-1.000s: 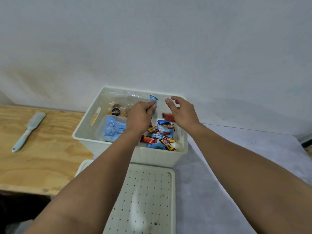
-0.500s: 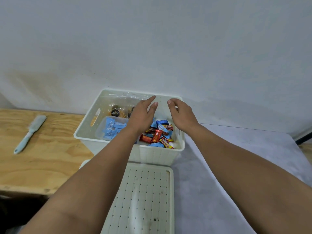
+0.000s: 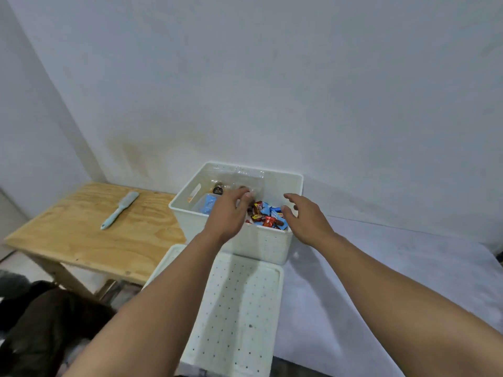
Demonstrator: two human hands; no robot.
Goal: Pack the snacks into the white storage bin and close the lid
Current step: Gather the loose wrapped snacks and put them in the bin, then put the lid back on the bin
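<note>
White rectangular plastic storage bin (image 3: 261, 244): stands open on the grey-white covered desk (image 3: 381, 268), close to the pale wall (image 3: 272, 77), its left side beside the plywood desk. Perforated side walls; a slot handle in the left wall.

Snacks, small wrapped pieces in red, blue and brown wrappers (image 3: 268, 214): heaped in the right half of the bin, visible between the two hands.

Clear plastic tub holding blue packets (image 3: 207, 204): inside the bin, left half, partly hidden behind the left hand.

Clear plastic packet with a round dark label (image 3: 217, 190): inside the bin, against the far wall.

White perforated rectangular lid (image 3: 239, 308): lies flat on the desk just in front of the bin, under the left forearm; the bin is not covered.

Left hand (image 3: 227, 213): palm down over the near rim and middle of the bin, fingers extended toward the far side. Grip loose and empty; fingertips lie above the snacks, contact cannot be told.

Right hand (image 3: 304, 217): over the bin's right near corner, fingers spread and curled slightly. Grip unclosed, holding nothing; the snack heap lies just left of and below the fingers.

Bare plywood desk (image 3: 81, 235): left of the bin.

Pale blue long-handled brush (image 3: 119, 209): lies on the plywood desk, well apart from the bin and both hands.
</note>
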